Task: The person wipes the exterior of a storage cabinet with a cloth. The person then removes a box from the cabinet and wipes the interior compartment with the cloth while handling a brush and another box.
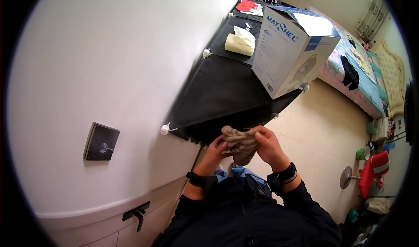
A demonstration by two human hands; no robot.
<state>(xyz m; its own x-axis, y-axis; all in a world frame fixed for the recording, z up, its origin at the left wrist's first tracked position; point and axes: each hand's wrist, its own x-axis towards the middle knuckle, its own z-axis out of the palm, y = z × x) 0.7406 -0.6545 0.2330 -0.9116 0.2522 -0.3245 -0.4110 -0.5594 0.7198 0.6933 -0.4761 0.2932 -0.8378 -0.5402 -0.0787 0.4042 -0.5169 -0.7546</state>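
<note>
A small, soft piece of brown-and-beige striped cloth (241, 146) is bunched up in front of my body, above the floor. Whether it is a sock or some other item I cannot tell. My left hand (218, 151) grips its left side, fingers curled against the fabric. On the opposite side, my right hand (268, 145) pinches the upper right edge between thumb and fingers. The cloth's lower end hangs down between both hands. Just beyond them is the near edge of a black-topped rack (218, 90).
On the rack stand a large white box (290, 51), a tissue pack (240, 42) and a red paper item (245, 6). A door handle (137, 214) is at lower left. To the right are a bed (345, 79) and a red seat (369, 173) above a round metal base (346, 177).
</note>
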